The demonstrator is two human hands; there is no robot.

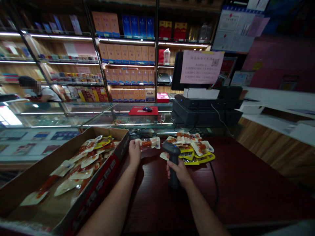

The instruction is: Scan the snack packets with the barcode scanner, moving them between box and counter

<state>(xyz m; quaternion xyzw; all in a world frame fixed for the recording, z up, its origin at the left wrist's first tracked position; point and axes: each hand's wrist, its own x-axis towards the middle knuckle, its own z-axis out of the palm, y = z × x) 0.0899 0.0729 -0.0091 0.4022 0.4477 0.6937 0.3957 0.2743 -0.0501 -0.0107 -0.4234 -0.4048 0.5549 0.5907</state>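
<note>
My left hand (135, 152) grips one end of a clear-and-white vacuum-packed sausage (148, 143), held above the dark red counter. In my right hand (179, 168) is a black barcode scanner (173, 164), my fingers wrapped round its handle and its head tilted toward the packet. Behind the scanner lies a pile of similar packets (201, 147), some of them with yellow edges. To the left of my left arm stands an open cardboard box (123, 139) with several sausage packets (85, 160) and a yellow packet inside.
The scanner's cable (216, 186) trails over the counter (246, 180). A monitor with a pink notice (201, 67) stands on black equipment (206, 113) at the back. A mouse (147, 109) rests on a red mat (134, 110) upon the glass case. A person (49, 93) is far left, before stocked shelves.
</note>
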